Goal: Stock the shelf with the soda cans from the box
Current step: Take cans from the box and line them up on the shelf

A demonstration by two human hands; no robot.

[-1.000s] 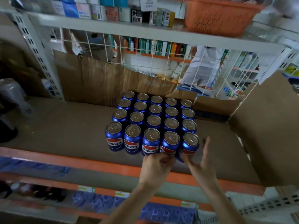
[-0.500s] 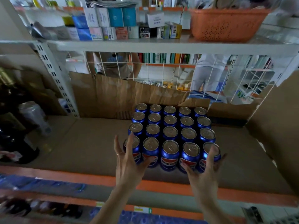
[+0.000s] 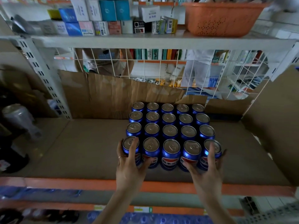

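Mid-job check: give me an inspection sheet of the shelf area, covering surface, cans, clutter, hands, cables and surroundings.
Surface: cardboard-lined shelf with an orange front edge.
Job's things: blue soda cans upright in a block, five across and four deep.
Clutter: dark bottles at the shelf's left end; loose cardboard behind the cans.
Hands: left hand grips the front-left can; right hand grips the front-right can.
Cables: nothing seen.
Surroundings: small boxes and an orange basket on the shelf above; wire grid behind.
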